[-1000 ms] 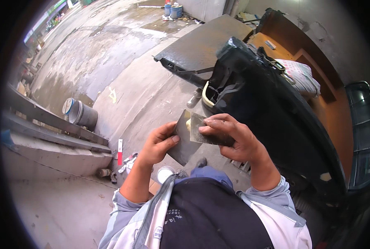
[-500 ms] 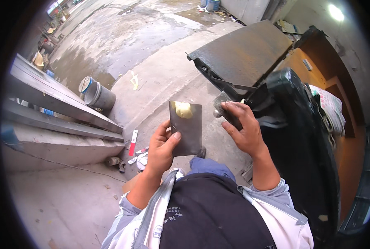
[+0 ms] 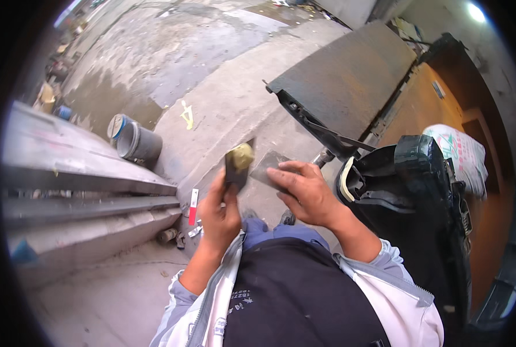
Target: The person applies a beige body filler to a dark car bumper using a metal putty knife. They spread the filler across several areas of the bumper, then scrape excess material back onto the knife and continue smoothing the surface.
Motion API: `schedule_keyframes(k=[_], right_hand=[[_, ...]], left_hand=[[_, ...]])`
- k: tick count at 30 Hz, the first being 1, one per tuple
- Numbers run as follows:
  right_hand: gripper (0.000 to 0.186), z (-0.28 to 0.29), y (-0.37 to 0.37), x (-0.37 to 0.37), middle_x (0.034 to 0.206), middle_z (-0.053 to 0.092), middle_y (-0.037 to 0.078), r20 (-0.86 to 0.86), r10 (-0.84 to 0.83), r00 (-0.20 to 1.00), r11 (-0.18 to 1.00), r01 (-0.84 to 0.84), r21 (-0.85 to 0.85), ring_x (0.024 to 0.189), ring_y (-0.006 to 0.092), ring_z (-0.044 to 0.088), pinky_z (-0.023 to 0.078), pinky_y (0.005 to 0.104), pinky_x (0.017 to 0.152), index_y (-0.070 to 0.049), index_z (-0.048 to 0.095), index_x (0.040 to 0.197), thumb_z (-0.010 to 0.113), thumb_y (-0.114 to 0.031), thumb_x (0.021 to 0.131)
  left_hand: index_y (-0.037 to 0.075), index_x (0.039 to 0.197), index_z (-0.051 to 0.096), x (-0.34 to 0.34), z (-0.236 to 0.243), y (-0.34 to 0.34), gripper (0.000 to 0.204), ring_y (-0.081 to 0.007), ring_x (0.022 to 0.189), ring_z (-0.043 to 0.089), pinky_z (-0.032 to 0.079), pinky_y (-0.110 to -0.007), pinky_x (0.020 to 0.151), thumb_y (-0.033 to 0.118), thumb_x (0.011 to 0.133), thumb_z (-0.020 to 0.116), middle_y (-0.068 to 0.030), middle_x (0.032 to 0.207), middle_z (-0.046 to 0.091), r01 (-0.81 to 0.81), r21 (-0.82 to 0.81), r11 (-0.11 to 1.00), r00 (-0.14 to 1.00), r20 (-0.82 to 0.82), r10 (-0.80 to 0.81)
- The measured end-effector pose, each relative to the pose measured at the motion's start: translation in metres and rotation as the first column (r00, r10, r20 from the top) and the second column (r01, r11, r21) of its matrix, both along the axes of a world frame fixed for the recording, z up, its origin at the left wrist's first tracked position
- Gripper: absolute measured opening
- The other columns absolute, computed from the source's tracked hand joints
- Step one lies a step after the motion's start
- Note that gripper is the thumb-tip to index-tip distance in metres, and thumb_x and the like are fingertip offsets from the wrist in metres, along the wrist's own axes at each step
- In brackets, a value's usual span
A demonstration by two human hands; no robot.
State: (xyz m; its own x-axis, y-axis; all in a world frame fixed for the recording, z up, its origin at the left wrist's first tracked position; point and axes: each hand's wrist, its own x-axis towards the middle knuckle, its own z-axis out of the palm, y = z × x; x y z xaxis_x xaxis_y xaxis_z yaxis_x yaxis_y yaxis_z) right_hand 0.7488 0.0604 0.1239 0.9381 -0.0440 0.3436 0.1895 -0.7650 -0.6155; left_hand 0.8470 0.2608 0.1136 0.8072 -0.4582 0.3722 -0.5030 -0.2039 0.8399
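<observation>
My left hand (image 3: 217,214) grips a dark flat plate (image 3: 231,178), now tilted steeply, with a lump of pale yellow paste (image 3: 243,155) near its upper end. Just to its right, my right hand (image 3: 313,194) pinches a flat grey scraper blade (image 3: 270,163), held close beside the plate. Both tools are above the concrete floor, in front of my torso. Close on the right stands a black car body panel (image 3: 414,243) with a cream-edged opening at its upper end.
A rusty flat panel (image 3: 356,75) and an orange-brown board (image 3: 420,92) lie behind the black one, with a white printed sack (image 3: 454,156). Grey buckets (image 3: 139,144), metal rails (image 3: 90,214) by a low ledge and a red-white strip (image 3: 193,208) are on the left.
The plate has turned from facing up to steeply tilted. My right hand and blade have come leftward and down toward it. The paste lump looks bulkier from this angle.
</observation>
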Motion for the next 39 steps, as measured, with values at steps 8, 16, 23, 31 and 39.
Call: schedule_keyframes(k=[8,16,23,31,39], right_hand=[[0.047,-0.052,-0.009,0.045,0.132,0.058,0.013,-0.312,-0.169,0.935,0.802,0.315,0.508,0.123,0.0256,0.054,0.041,0.0362,0.105,-0.004,0.052,0.135,0.064,-0.009,0.089],[0.049,-0.089,0.024,0.054,0.138,0.054,0.012,-0.363,-0.422,0.831,0.359,0.521,0.775,0.129,0.0198,0.049,0.04,0.036,0.108,-0.001,0.044,0.139,0.06,-0.008,0.094],[0.046,-0.108,0.029,0.033,0.134,0.057,0.011,-0.373,-0.719,0.587,0.042,0.572,0.819,0.127,0.0218,0.052,0.046,0.0348,0.098,-0.003,0.049,0.136,0.06,-0.01,0.093],[0.048,-0.13,0.028,0.045,0.137,0.054,0.009,-0.439,-0.783,0.44,-0.177,0.518,0.836,0.126,0.0205,0.05,0.043,0.0346,0.102,-0.004,0.048,0.139,0.062,-0.012,0.094],[0.05,-0.142,0.068,0.057,0.139,0.052,0.015,-0.512,-0.859,0.03,-0.486,0.272,0.831,0.129,0.0235,0.049,0.043,0.0349,0.103,-0.003,0.046,0.14,0.061,-0.006,0.093]], left_hand=[[-0.003,0.132,0.048,0.155,-0.036,0.012,0.036,-0.0141,0.103,0.058,0.044,-0.028,0.094,0.001,0.097,0.055,-0.0118,0.114,0.063,-0.048,-0.376,0.925,0.915,-0.388,-0.11],[-0.001,0.126,0.052,0.249,-0.052,-0.049,0.033,-0.0141,0.102,0.059,0.046,-0.029,0.093,0.006,0.095,0.059,-0.0077,0.115,0.062,0.284,-0.447,0.848,0.452,-0.718,-0.53],[0.0,0.122,0.055,0.27,-0.051,-0.141,0.028,-0.0145,0.1,0.061,0.048,-0.03,0.092,0.004,0.094,0.058,-0.0072,0.111,0.064,0.523,-0.45,0.724,0.247,-0.733,-0.634],[0.0,0.119,0.057,0.273,-0.064,-0.212,0.026,-0.0153,0.1,0.061,0.047,-0.029,0.091,0.001,0.094,0.056,-0.0078,0.111,0.064,0.704,-0.34,0.624,0.121,-0.808,-0.577],[0.003,0.119,0.057,0.245,-0.086,-0.295,0.026,-0.0188,0.106,0.059,0.044,-0.034,0.098,0.001,0.093,0.057,-0.0082,0.114,0.064,0.873,-0.337,0.353,-0.157,-0.879,-0.451]])
